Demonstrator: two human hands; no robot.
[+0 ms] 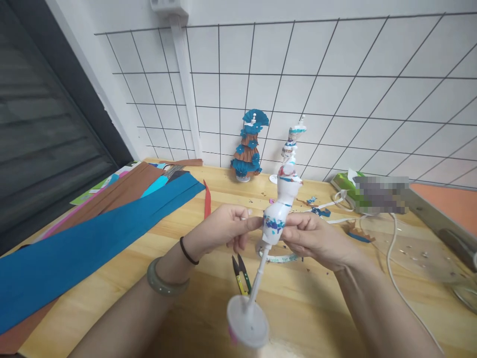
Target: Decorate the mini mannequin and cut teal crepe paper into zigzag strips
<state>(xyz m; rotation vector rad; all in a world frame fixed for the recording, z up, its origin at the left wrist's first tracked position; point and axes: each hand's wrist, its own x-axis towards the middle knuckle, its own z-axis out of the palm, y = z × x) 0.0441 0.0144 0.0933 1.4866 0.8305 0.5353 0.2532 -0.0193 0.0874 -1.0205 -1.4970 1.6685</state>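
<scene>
A small white mannequin stand (276, 214) with scraps of blue, purple and red stuck on it tilts over the table, its round base (248, 320) toward me. My left hand (236, 226) touches the lower torso from the left, thumb and fingers pinched at its edge. On the right side, my right hand (307, 233) pinches the same torso part. Yellow-handled snips (242, 273) lie under it. Behind the stem is a roll of printed white tape (279, 257).
Blue (112, 238) and brown (122, 191) crepe paper lie at the left. A decorated blue-brown figure (249, 149) stands by the grid wall. A green tissue pack (345, 186), a cable and paper scraps (322, 211) are at the right.
</scene>
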